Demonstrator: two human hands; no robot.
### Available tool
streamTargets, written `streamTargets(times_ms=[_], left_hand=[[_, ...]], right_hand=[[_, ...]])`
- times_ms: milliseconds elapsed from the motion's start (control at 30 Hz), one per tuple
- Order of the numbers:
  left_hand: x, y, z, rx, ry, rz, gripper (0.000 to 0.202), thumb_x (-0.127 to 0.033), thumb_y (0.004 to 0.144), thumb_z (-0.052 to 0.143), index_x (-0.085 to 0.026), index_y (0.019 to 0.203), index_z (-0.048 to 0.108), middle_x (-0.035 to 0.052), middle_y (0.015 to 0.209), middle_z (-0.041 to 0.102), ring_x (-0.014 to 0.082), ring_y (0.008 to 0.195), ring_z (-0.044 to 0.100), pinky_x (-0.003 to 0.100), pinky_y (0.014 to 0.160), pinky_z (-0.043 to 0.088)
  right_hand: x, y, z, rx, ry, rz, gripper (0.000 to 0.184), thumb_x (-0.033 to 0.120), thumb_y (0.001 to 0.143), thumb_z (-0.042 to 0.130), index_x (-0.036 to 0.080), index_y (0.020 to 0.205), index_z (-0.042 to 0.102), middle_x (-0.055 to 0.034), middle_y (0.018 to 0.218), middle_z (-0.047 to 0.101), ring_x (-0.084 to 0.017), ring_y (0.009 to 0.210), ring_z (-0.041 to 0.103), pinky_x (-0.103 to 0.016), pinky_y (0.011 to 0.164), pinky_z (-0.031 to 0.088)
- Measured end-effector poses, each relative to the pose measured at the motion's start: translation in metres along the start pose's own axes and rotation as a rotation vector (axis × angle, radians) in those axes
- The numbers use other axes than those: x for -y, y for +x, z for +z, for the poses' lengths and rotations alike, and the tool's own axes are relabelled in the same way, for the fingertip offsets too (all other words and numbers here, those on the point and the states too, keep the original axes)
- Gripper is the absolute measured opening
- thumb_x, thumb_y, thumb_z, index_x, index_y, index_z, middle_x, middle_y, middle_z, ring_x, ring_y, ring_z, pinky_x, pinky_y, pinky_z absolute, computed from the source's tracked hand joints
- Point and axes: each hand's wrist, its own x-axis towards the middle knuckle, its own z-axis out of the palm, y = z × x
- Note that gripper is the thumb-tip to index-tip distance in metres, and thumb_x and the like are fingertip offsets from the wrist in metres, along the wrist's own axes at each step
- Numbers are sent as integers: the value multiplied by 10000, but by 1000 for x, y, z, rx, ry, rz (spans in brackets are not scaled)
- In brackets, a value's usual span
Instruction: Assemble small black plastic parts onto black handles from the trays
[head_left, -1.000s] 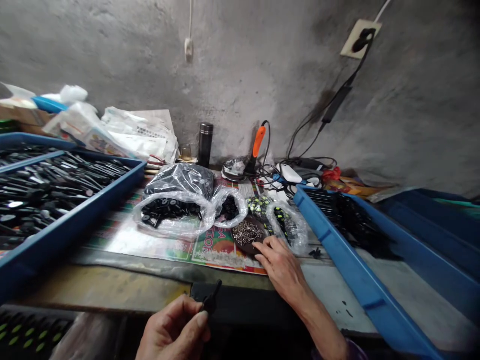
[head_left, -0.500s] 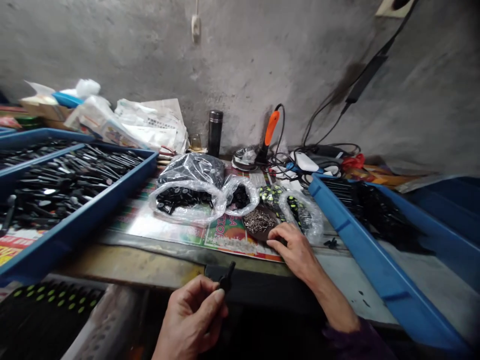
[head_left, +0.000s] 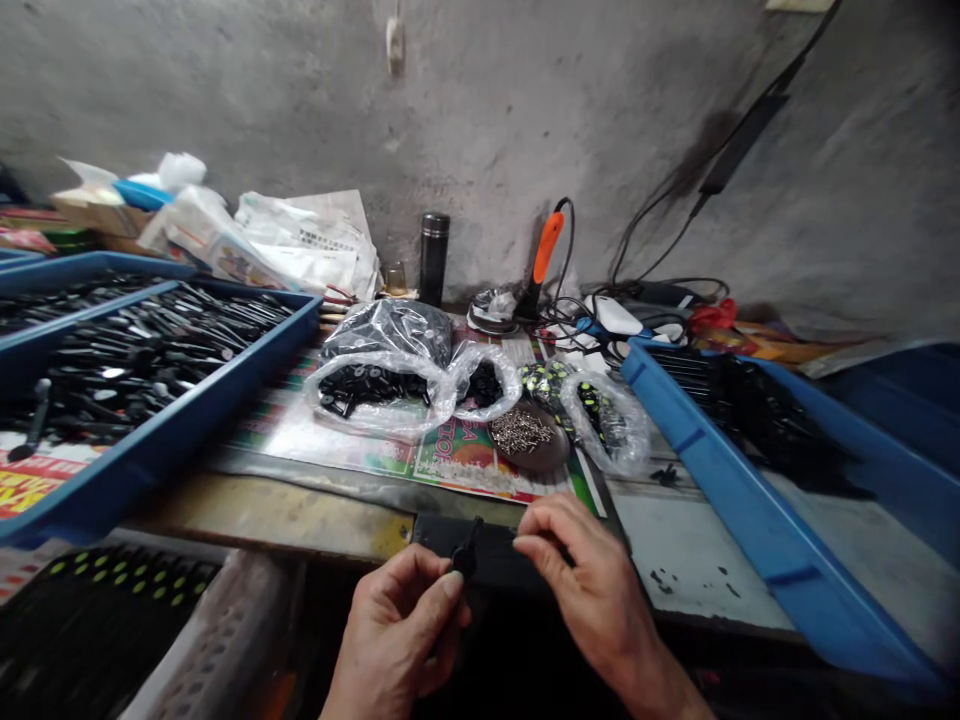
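My left hand (head_left: pixel 397 630) is shut on a small black plastic part (head_left: pixel 466 555), pinched between thumb and fingers. My right hand (head_left: pixel 592 590) is close to it on the right, with fingertips pinched together; anything between them is too small to tell. Both hands are above a black strip (head_left: pixel 480 540) at the bench edge. Farther off stands a brown dish of small screws (head_left: pixel 529 436). Clear plastic bags of black parts (head_left: pixel 375 390) lie to its left, and a bag of green-dotted black parts (head_left: pixel 604 425) lies to its right.
Blue trays of long black parts stand on the left (head_left: pixel 210 415) and right (head_left: pixel 712 500) of a printed paper sheet (head_left: pixel 480 470). A steel flask (head_left: pixel 433 258), an orange-handled corded tool (head_left: pixel 546 250) and tangled cables (head_left: pixel 645 300) line the wall. A dotted crate (head_left: pixel 112 590) sits low left.
My right hand has left the brown dish and come back toward my left hand, its fingers now pinched. My left hand keeps the black part.
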Motion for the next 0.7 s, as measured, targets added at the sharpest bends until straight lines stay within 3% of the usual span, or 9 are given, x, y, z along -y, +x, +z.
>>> streamTargets(times_ms=[200,400,700], left_hand=[[5,-5,2,-26,10,1,483,-528,609,865,-153,751,596,-21,548,624,25,374,386,139,363,279],[8,-7,2,-18,7,25,485,-532,610,865,-153,773,610,-6,569,625,38,414,412,136,380,288],[8,-10,3,-28,137,126,422,-527,671,825,-152,740,643,-52,548,487,58,467,386,154,419,303]], right_hand=[[32,-20,28,-108,34,-90,301,325,1049,470,202,782,530,-5,734,578,-154,679,548,-249,639,451],[37,-21,35,-161,-42,-130,305,320,1063,439,191,804,533,-15,745,570,-154,694,531,-248,650,439],[40,-23,38,-208,-123,-151,278,293,1063,437,191,825,536,-20,752,576,-161,705,530,-260,672,440]])
